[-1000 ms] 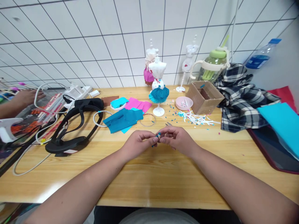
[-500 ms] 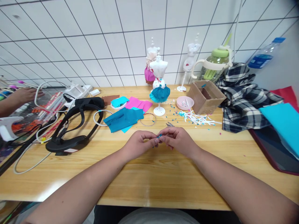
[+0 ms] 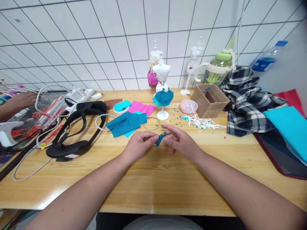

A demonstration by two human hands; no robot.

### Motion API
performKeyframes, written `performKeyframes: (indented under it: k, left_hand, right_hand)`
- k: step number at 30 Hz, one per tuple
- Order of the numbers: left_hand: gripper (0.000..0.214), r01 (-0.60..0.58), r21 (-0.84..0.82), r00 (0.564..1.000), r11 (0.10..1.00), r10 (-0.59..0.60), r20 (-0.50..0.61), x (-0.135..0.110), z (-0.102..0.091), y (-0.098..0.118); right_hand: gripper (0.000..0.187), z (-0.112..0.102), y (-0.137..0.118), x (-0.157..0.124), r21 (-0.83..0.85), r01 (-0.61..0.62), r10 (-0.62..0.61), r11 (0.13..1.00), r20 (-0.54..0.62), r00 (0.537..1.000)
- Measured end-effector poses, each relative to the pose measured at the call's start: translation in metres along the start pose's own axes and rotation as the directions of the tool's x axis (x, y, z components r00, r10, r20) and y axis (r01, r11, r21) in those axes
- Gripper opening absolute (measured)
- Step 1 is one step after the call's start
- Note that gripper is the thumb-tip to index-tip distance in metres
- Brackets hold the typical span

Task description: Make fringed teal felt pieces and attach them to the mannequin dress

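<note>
Pinched between thumb and forefinger of my left hand (image 3: 139,143) is a small twisted piece of teal crepe paper (image 3: 160,140). Close on its right is my right hand (image 3: 182,142), its index finger stretched out and its fingers apart; I cannot tell whether a fingertip touches the piece. Beyond my hands stands a small white dress form (image 3: 162,72) wearing a ruffled teal paper skirt (image 3: 163,97). Teal paper sheets (image 3: 126,123) lie to the left of it, beside a thin wire ring (image 3: 151,123).
White and blue paper strips (image 3: 200,122) lie near a pink dish (image 3: 189,106) and a cardboard box (image 3: 209,101). A black headset (image 3: 72,150) and cables are at the left, near another person's hand (image 3: 22,100). Plaid cloth (image 3: 247,105) lies at the right.
My right fingers have spread and loosened from the teal piece, which now shows more between my hands. My left hand keeps its pinch. The scissors tips are now hidden behind my right hand.
</note>
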State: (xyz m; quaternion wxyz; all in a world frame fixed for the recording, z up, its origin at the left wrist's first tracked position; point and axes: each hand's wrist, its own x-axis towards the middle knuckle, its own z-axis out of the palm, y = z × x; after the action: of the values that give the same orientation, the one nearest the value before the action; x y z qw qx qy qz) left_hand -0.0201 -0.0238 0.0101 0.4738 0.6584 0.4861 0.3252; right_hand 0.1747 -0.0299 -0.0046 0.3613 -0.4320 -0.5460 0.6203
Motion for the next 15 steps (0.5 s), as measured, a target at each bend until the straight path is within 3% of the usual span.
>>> performKeyframes:
  k: [6, 10, 15]
  left_hand:
    - [0.031, -0.057, 0.104, 0.998, 0.993, 0.057, 0.003, 0.0003, 0.0005, -0.0009]
    - [0.034, -0.031, 0.159, 0.999, 0.987, 0.030, 0.012, -0.0004, 0.0026, 0.0013]
    - [0.037, -0.039, 0.201, 0.999, 0.979, 0.034, 0.028, 0.0001, 0.0028, 0.0012]
  right_hand:
    - [0.034, 0.0100, 0.0054, 0.0007, 0.052, -0.023, 0.025, 0.998, -0.038, 0.999]
    - [0.030, 0.0089, 0.0030, 0.0016, 0.031, -0.023, 0.027, 0.999, -0.119, 0.993]
    - [0.028, 0.0065, 0.0008, 0.0004, -0.039, -0.002, -0.003, 0.999, -0.130, 0.991]
